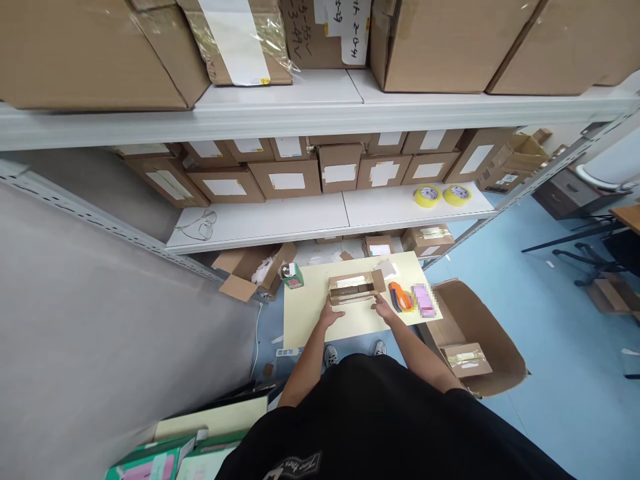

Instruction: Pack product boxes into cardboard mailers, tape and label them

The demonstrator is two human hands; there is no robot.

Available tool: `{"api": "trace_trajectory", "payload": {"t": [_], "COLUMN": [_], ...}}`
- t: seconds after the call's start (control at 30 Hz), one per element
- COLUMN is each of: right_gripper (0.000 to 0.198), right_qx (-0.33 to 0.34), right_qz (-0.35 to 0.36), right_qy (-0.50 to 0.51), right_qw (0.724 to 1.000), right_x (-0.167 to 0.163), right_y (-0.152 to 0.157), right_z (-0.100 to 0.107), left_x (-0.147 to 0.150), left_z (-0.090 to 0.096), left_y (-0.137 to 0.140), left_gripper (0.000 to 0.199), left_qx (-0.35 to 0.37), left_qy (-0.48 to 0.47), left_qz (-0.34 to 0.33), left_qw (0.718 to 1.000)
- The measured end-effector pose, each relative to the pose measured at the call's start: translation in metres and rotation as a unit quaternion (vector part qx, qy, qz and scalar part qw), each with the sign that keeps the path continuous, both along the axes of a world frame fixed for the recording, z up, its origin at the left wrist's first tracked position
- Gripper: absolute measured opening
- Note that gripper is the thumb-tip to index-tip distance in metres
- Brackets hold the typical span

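Note:
A small cardboard box sits on the pale yellow tabletop in front of me. Brown pieces show in the gap along its top, and a flap sticks out at its right end. My left hand grips the near left corner, its thumb stretched along the near side. At the near right corner, my right hand holds the box too, partly hiding that edge. Right of the box lie an orange tape dispenser and a pink, blurred-out item. A small green box stands to the left.
White shelves full of labelled cartons rise beyond the table, with two yellow tape rolls on one. An open carton stands at the left. A large open carton on the right holds a taped box.

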State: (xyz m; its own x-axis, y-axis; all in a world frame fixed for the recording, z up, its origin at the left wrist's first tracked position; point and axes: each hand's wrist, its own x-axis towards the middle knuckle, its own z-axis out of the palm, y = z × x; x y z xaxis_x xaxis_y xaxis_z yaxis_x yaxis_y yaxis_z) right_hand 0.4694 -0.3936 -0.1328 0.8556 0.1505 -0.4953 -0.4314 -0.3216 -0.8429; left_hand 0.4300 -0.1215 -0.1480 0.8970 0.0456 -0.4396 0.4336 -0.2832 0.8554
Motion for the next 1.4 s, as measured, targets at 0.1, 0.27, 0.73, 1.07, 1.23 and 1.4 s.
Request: {"api": "trace_trajectory", "payload": {"t": [0.1, 0.27, 0.73, 1.07, 1.23, 1.4], "right_gripper": [0.088, 0.076, 0.027, 0.072, 0.079, 0.084], "right_qx": [-0.004, -0.032, -0.105, -0.28, -0.282, -0.344], "right_qz": [-0.047, -0.153, 0.018, 0.184, 0.18, 0.24], "right_qy": [-0.038, -0.168, -0.109, -0.196, -0.215, -0.171], "right_qw": [0.998, 0.973, 0.988, 0.922, 0.917, 0.891], "right_x": [0.003, 0.023, 0.03, 0.04, 0.057, 0.079], "right_y": [-0.006, -0.015, -0.017, 0.014, 0.03, 0.048], "right_z": [0.009, 0.038, 0.034, 0.019, 0.01, 0.003], "left_x": [0.002, 0.02, 0.027, 0.016, 0.002, -0.022], "left_z": [0.012, 0.042, 0.033, 0.025, 0.019, 0.007], "left_y": [0.004, 0.013, 0.004, -0.012, -0.01, -0.016], "left_gripper": [0.119, 0.052, 0.06, 0.011, 0.01, 0.014], "left_qx": [0.025, 0.119, 0.162, 0.228, 0.227, 0.244], "left_qy": [0.019, -0.051, -0.006, 0.024, 0.014, 0.008], "left_qz": [0.029, 0.104, -0.062, -0.083, -0.085, -0.087], "left_qw": [0.999, 0.986, 0.985, 0.97, 0.97, 0.966]}}
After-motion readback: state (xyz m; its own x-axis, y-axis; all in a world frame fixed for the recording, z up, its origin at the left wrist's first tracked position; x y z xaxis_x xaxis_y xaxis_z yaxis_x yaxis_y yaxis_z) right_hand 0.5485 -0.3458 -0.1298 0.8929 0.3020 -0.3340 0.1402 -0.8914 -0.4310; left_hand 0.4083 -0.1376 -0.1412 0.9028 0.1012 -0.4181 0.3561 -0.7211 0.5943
